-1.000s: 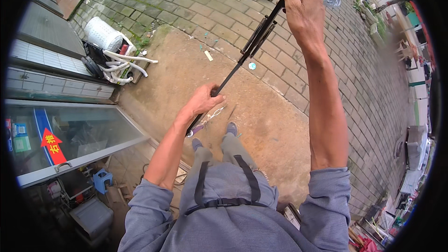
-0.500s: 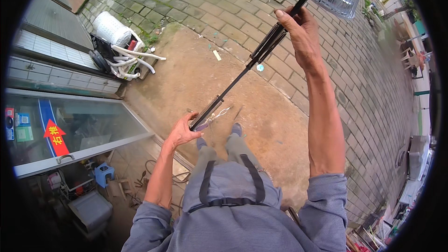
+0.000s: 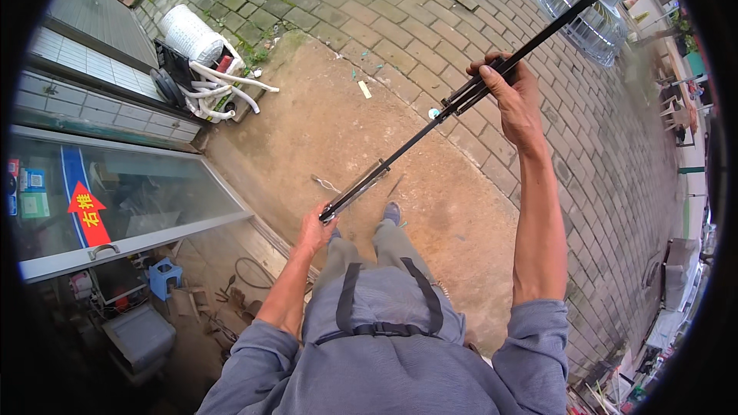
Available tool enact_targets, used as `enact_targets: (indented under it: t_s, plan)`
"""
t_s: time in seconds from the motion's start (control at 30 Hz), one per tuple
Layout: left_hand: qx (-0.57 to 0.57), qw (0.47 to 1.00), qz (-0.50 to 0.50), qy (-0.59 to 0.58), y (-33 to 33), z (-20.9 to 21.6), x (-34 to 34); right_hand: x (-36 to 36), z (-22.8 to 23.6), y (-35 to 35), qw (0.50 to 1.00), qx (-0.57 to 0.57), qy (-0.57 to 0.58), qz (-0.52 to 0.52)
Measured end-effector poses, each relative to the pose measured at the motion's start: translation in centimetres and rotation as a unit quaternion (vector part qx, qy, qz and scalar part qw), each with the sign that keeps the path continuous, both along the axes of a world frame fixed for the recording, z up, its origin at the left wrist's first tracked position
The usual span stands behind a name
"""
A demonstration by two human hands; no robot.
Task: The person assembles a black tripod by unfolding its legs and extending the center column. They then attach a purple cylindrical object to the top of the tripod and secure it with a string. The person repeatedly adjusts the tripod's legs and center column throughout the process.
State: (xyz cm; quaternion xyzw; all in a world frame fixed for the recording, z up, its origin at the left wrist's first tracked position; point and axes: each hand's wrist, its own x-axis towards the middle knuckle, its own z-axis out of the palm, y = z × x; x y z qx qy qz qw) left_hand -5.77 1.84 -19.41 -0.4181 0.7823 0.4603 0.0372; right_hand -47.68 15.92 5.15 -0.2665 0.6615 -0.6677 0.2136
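A long black rod frame [image 3: 419,135] with thin bars folded along its shaft slants from lower left to upper right across my body. It looks like a bare umbrella frame, though its kind is not certain. My right hand [image 3: 516,107] is closed around the upper part, with the thumb along the shaft. At the lower end, my left hand [image 3: 312,232] grips the tip, its fingers partly hidden. The upper end rises toward a round wire cage [image 3: 588,19], where a pale curved hook shows; whether the hook belongs to the rod I cannot tell.
On the left, a glass door [image 3: 138,207] with a red arrow sticker stands open. Beyond it lie a white woven sack [image 3: 191,34] and several white pipes [image 3: 219,84]. A blue stool [image 3: 164,277] is inside the doorway. Brick paving [image 3: 600,184] stretches to the right.
The rod has come lower and its upper end has swung right and into view. My right hand has moved down and slightly right with it. My left hand's fingers have closed more around the lower tip.
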Motion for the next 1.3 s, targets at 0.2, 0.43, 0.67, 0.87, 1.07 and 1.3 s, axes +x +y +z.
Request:
enact_targets:
  t_s: [0.2,0.43,0.67,0.87,1.07,1.3]
  plan:
    - [-0.022,0.999,0.016,0.043,0.3,-1.2,0.2,1.4,0.0,3.1,0.998,-0.002,0.004,-0.056]
    - [-0.065,0.994,-0.01,0.085,0.1,-2.3,0.6,4.1,-0.1,7.1,0.994,-0.018,-0.002,-0.111]
    - [-0.028,0.998,-0.015,0.049,-0.2,-1.1,-0.1,5.2,-0.1,8.5,0.99,-0.03,-0.008,-0.137]
    - [0.025,0.985,-0.166,0.028,-5.6,-0.8,1.3,5.5,1.4,7.7,0.99,0.002,-0.008,-0.143]
    - [0.071,0.984,-0.03,0.16,-5.1,12.4,-9.8,4.2,3.9,7.6,0.978,-0.056,0.011,-0.199]
    - [0.023,0.957,-0.268,0.108,4.9,16.8,-23.8,4.4,5.2,6.9,0.97,-0.066,0.047,-0.228]
